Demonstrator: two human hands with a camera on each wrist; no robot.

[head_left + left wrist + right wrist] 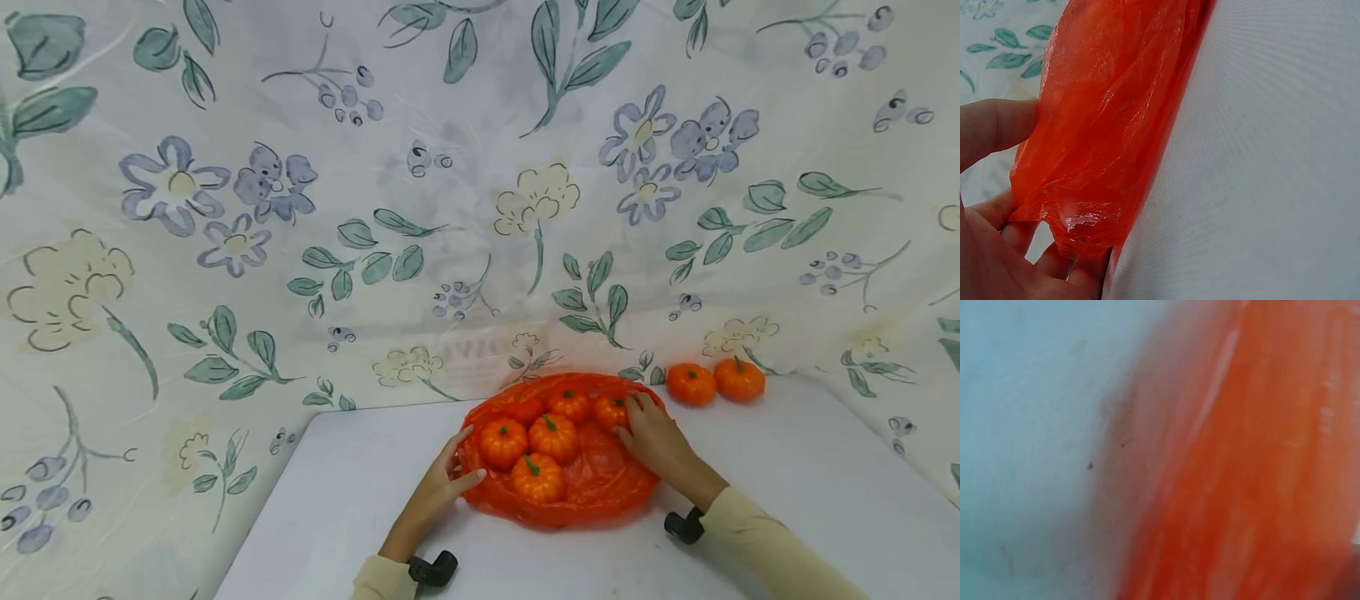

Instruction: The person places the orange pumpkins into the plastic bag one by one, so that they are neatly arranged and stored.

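Observation:
An orange-red plastic bag [607,500] lies spread open on the white table with several small orange pumpkins in it, one of them a green-stemmed pumpkin [537,478] at the near side. At the bag's left edge, my left hand [442,479] holds the thin plastic; the left wrist view has the thumb [1004,125] on one side of the film and the other fingers behind it. Inside the bag's right part, my right hand [660,437] grips a pumpkin [609,412], partly covered by the fingers. The right wrist view is blurred, mostly filled by the bag [1260,462].
Two more pumpkins stand side by side on the table at the back right, a left one [691,384] and a right one [739,380]. Behind the white table [337,475] hangs a flower-printed cloth [465,208], which also spans both sides.

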